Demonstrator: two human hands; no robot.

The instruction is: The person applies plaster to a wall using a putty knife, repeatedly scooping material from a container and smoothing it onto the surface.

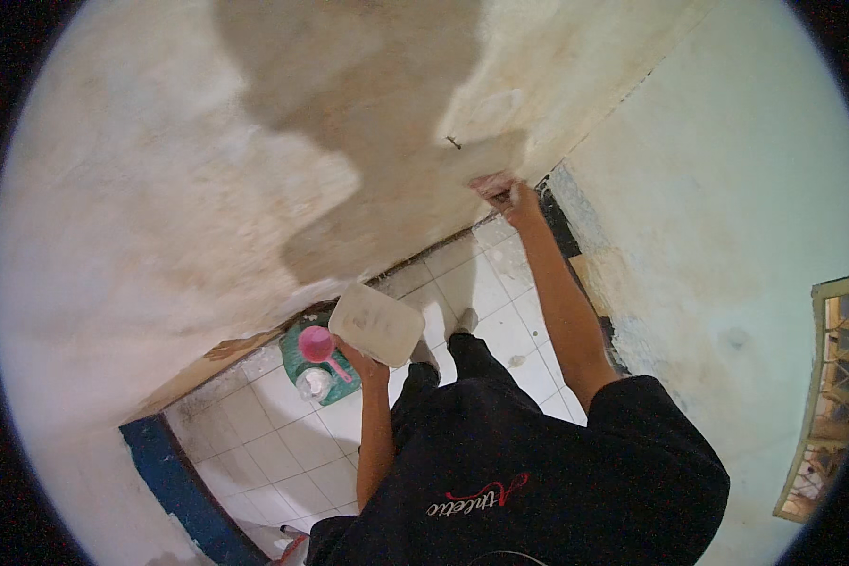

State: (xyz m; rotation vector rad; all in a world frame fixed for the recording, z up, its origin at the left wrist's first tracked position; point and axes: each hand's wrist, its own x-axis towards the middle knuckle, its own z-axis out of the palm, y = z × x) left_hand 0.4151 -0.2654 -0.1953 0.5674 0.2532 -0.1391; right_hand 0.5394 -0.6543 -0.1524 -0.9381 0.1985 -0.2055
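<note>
In my left hand (357, 360) is a pale rectangular plastic tub (377, 324), held from its near left side with the fingers closed round the edge. My right arm reaches forward to the stained wall (283, 179). There my right hand (519, 204) grips a small flat pinkish spreader-like piece (491, 184), at or very near the wall surface low by the corner; its exact kind is unclear. Left of the tub, a pink dipper (317, 343) rests on a green plastic sheet or bag (341, 389), beside a white bundle (313, 384).
White floor tiles (275, 457) lie under my feet. A pale green wall (726, 198) rises on the right, with a framed lattice opening (825, 396). A small hook-like fitting (454, 142) sticks out of the stained wall. A dark blue strip (174, 486) edges the floor at lower left.
</note>
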